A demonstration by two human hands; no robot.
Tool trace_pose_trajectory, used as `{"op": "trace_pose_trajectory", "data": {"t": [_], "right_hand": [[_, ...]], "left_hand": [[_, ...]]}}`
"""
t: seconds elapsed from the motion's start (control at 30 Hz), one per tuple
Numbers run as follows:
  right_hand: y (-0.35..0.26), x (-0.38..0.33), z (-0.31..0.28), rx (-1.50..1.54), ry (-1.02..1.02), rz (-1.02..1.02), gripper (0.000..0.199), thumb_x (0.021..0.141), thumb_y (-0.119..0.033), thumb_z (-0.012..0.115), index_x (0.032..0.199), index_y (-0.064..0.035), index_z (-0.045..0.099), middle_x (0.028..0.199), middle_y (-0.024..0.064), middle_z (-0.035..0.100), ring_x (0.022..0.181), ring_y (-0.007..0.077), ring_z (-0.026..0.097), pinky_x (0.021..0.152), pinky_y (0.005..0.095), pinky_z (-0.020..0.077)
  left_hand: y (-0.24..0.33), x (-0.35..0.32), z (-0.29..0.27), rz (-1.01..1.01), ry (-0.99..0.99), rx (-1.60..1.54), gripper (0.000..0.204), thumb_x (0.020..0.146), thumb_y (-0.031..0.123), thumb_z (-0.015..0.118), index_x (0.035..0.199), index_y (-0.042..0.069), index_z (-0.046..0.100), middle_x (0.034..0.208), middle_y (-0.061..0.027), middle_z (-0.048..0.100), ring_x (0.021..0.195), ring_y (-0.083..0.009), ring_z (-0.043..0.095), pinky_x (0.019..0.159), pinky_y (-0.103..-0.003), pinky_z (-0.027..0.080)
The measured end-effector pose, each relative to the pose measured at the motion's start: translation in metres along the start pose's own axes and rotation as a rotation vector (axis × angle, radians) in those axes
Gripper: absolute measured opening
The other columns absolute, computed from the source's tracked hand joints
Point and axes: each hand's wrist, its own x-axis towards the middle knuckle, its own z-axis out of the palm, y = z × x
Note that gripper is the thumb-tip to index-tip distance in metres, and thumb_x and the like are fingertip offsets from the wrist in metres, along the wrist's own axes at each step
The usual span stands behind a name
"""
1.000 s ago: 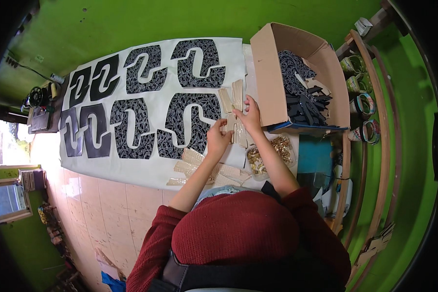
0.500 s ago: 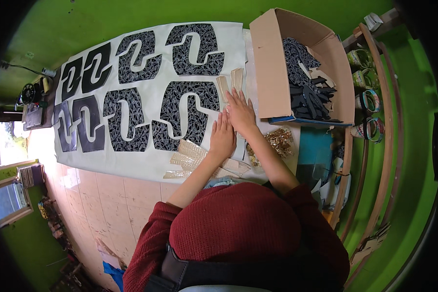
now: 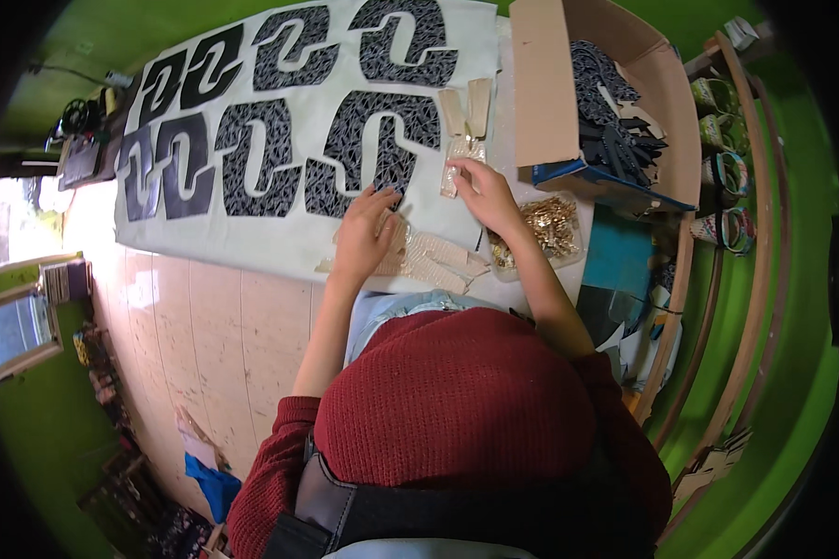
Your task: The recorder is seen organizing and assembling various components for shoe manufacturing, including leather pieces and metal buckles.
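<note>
My right hand (image 3: 488, 194) has its index finger and thumb curled onto a shiny beige strip (image 3: 450, 183) that lies on the white table cover. Above this strip two more beige strips (image 3: 478, 107) stand in a V, their lower ends meeting it. My left hand (image 3: 364, 238) is at the near edge, over a loose pile of beige textured strips (image 3: 429, 256). Its fingers are spread and bent a little, the tips by a large black-and-grey patterned cut piece (image 3: 398, 158); I see nothing held in them.
Several curved patterned pieces (image 3: 252, 154) and plain black ones (image 3: 212, 67) lie in two rows on the white cover (image 3: 191, 233). Beside my right forearm sits a clear tray of gold metal fittings (image 3: 545, 228). An open cardboard box (image 3: 543, 84) holds dark cut pieces. A wooden rack (image 3: 755, 140) stands at right.
My hands were close together over the strips; now they are apart. The left has drawn back left and nearer to the beige pile. The view has shifted, uncovering the tray and the lower strip.
</note>
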Motion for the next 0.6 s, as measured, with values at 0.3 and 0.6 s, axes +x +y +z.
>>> {"op": "trace_pose_trajectory", "data": {"t": [0.3,0.6], "right_hand": [[-0.006,-0.07,0.053,-0.52,-0.215,-0.133,0.039,0.068,-0.019,0.068,0.102,-0.0047,0.054,0.097,0.0111,0.054,0.091,0.0274,0.053,0.077,0.0381,0.0432],[-0.006,-0.082,0.061,-0.507,-0.11,-0.162,0.028,0.07,-0.015,0.064,0.095,-0.0069,0.053,0.09,0.009,0.055,0.085,0.0287,0.055,0.071,0.0391,0.0437]], "left_hand": [[0.007,-0.059,0.017,-0.19,0.041,0.098,0.032,0.066,0.003,0.064,0.097,0.005,0.059,0.101,-0.0109,0.056,0.093,-0.0314,0.05,0.08,-0.038,0.041],[0.004,-0.074,0.04,-0.349,0.217,0.011,0.049,0.061,0.005,0.073,0.101,-0.001,0.045,0.101,-0.017,0.046,0.094,-0.0311,0.045,0.078,-0.037,0.039]]}}
